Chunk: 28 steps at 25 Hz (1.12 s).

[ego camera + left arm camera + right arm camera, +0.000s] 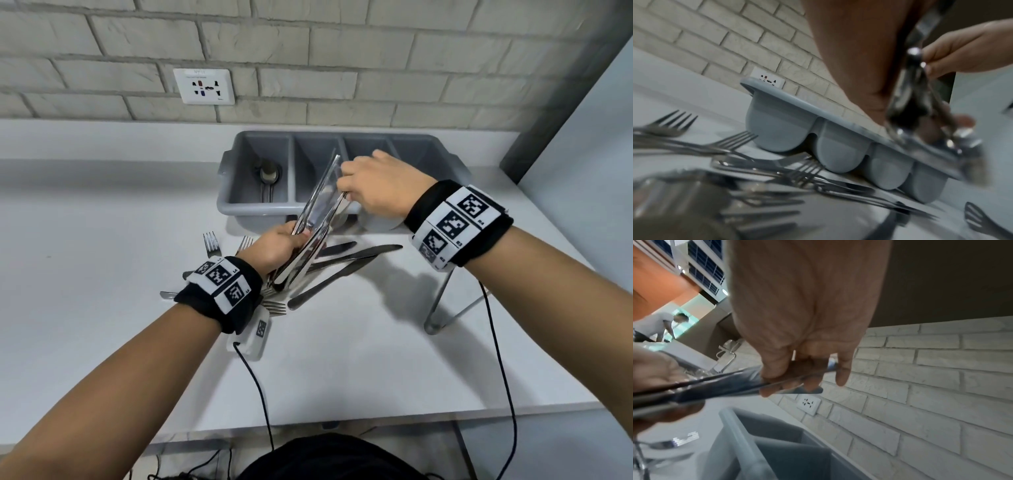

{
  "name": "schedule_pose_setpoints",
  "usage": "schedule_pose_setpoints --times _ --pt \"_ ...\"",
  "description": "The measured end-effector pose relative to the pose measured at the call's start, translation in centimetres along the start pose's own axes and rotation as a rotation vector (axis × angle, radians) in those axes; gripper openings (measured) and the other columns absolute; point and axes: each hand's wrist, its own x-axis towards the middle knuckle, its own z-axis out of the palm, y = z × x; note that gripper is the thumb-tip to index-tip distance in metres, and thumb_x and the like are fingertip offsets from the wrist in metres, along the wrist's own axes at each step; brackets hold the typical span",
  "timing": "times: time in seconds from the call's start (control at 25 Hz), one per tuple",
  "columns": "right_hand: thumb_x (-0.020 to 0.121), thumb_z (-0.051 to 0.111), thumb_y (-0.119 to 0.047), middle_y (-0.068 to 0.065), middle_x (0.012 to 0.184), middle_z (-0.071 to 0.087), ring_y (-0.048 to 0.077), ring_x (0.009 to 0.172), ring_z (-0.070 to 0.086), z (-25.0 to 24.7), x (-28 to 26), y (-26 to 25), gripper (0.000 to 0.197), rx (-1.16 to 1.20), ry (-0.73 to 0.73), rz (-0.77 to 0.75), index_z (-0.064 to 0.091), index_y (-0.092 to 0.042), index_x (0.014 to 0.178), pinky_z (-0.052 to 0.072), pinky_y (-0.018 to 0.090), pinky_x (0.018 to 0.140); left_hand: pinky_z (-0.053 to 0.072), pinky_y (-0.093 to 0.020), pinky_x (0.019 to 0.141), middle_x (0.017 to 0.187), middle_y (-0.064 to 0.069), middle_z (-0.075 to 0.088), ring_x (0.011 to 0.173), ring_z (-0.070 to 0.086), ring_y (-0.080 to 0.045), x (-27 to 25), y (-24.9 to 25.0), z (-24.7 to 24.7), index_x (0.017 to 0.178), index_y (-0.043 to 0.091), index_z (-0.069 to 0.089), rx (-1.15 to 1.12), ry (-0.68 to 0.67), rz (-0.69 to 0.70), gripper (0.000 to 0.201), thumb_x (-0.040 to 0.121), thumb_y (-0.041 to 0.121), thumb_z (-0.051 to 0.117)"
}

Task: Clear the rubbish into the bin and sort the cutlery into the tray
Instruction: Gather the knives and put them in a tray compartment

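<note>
A grey four-compartment cutlery tray (342,138) stands at the back of the white table, with spoons (269,178) in its leftmost compartment. My left hand (301,234) grips the lower end of a bundle of steel knives (318,202), which slants up over the tray's front wall. My right hand (344,186) pinches the bundle's upper ends above the second compartment. The right wrist view shows my right hand's fingers (774,378) curled round the flat knives (715,389). Loose forks (210,241) and more knives (346,263) lie on the table under my left hand. No bin is in view.
A wall socket (203,85) sits on the brick wall behind the tray. A bent wire stand (445,308) is under my right wrist. Black cables (500,359) hang from both wrists over the table's front edge. A person (659,326) bends over far off.
</note>
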Motion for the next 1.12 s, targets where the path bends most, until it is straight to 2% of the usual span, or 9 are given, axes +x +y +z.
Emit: schedule_pose_setpoints --times 0.16,0.32,0.44,0.52,0.64,0.72,0.8,0.92,1.12 --pt "0.097 0.036 -0.023 0.003 0.12 0.055 0.025 0.115 0.047 0.1 0.8 1.0 0.029 -0.04 -0.126 0.02 0.057 -0.016 0.116 0.031 0.042 0.101 0.054 -0.028 0.046 0.07 -0.008 0.064 0.044 0.061 -0.014 -1.2 0.9 2.0 0.09 0.014 0.049 -0.367 -0.072 -0.078 0.02 0.101 0.02 0.033" --pt "0.095 0.045 -0.026 0.004 0.135 0.049 0.024 0.133 0.035 2.3 1.4 1.4 0.033 0.219 -0.046 0.122 0.056 -0.017 0.125 0.018 0.045 0.117 0.038 -0.016 0.035 0.069 -0.001 0.047 0.038 0.044 -0.003 -2.1 1.0 3.0 0.083 0.017 0.046 -0.407 -0.11 0.004 0.016 0.097 0.023 0.043" --pt "0.09 0.055 -0.018 0.007 0.154 0.023 0.024 0.141 0.026 4.8 0.6 -1.1 0.062 0.893 0.324 0.351 0.028 -0.019 0.146 0.023 0.038 0.117 0.035 -0.014 0.034 0.068 0.0 0.046 0.037 0.042 -0.001 -2.2 1.2 2.5 0.081 0.015 0.046 -0.473 -0.075 0.041 0.014 0.094 0.011 0.047" --pt "0.091 0.055 -0.026 0.012 0.148 0.034 0.024 0.124 0.048 5.6 0.9 -2.9 0.069 1.478 0.356 0.528 0.016 -0.017 0.148 0.037 0.037 0.107 0.035 -0.015 0.033 0.067 0.001 0.047 0.036 0.041 -0.001 -2.2 1.7 2.1 0.081 0.014 0.046 -0.539 -0.069 0.044 0.015 0.095 0.01 0.045" --pt "0.094 0.049 -0.033 0.011 0.096 0.068 0.019 0.075 0.067 5.3 2.4 -4.8 0.031 2.099 0.169 0.559 0.054 -0.005 0.107 0.054 0.036 0.077 0.036 -0.015 0.034 0.059 0.004 0.051 0.036 0.041 -0.002 -2.8 2.7 2.5 0.082 0.012 0.049 -0.54 -0.165 -0.006 0.016 0.097 0.01 0.041" --pt "0.093 0.053 -0.023 0.0 0.059 0.067 0.013 0.049 0.066 4.4 3.1 -5.3 0.018 2.143 0.258 0.614 0.055 -0.008 0.083 0.053 0.029 0.053 0.039 -0.016 0.036 0.052 0.005 0.051 0.035 0.042 -0.002 -3.2 3.1 3.3 0.079 0.011 0.049 -0.602 -0.228 -0.087 0.022 0.098 0.012 0.037" --pt "0.093 0.052 -0.014 -0.001 0.046 0.054 0.01 0.035 0.057 4.0 3.3 -5.4 0.025 2.064 0.344 0.579 0.048 -0.011 0.069 0.049 0.021 0.04 0.047 -0.019 0.042 0.049 0.005 0.053 0.037 0.048 -0.004 -3.5 3.3 3.9 0.075 0.011 0.051 -0.689 -0.279 -0.176 0.027 0.097 0.017 0.036" --pt "0.093 0.049 -0.008 0.003 0.054 0.045 0.009 0.032 0.05 3.5 3.4 -5.0 0.027 1.936 0.36 0.465 0.042 -0.013 0.068 0.049 0.023 0.041 0.054 -0.025 0.051 0.051 0.006 0.056 0.045 0.059 -0.01 -3.7 3.6 4.7 0.072 0.014 0.055 -0.554 -0.209 -0.233 0.024 0.094 0.023 0.048" --pt "0.097 0.045 -0.019 0.004 0.07 0.052 0.011 0.051 0.058 3.8 3.4 -4.1 0.019 2.002 0.348 0.424 0.046 -0.014 0.079 0.052 0.026 0.053 0.038 -0.013 0.035 0.061 0.0 0.043 0.046 0.042 -0.009 -3.4 3.4 5.2 0.072 0.017 0.047 -0.298 0.108 -0.008 0.022 0.093 0.019 0.053"
